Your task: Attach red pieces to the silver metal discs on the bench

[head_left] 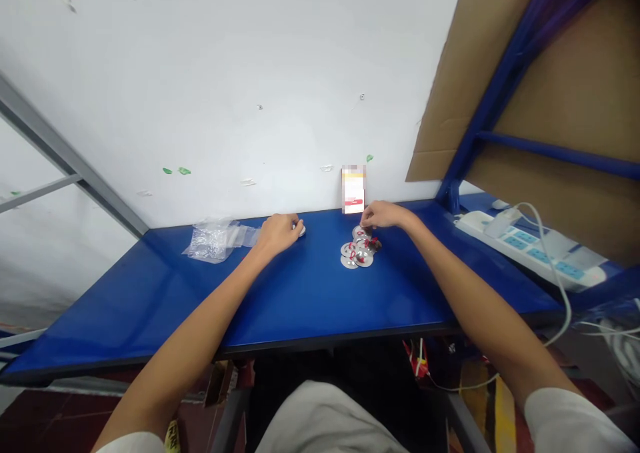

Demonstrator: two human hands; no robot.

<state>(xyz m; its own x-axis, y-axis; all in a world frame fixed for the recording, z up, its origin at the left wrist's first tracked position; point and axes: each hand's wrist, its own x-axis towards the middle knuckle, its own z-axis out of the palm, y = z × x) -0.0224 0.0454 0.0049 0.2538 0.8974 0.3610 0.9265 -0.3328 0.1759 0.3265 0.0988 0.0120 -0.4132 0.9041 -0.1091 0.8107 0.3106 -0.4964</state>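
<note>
My left hand (pixel 283 231) rests on the blue table with its fingers curled round a small white round piece (pixel 302 230), which is mostly hidden by them. On the right, the bent fingers of my right hand (pixel 381 214) pinch at the far edge of a pile of round silvery discs (pixel 357 256). Several discs overlap there, with small red cords or loops on them. The fingertips meet the uppermost disc (pixel 360 233); how firmly they grip it is hard to see.
Clear plastic bags (pixel 213 239) lie left of my left hand. A phone (pixel 353 191) with a lit screen leans on the white wall behind the pile. A white power strip (pixel 530 249) with a plug and cable lies at the right, beside a blue metal frame (pixel 453 189) and cardboard.
</note>
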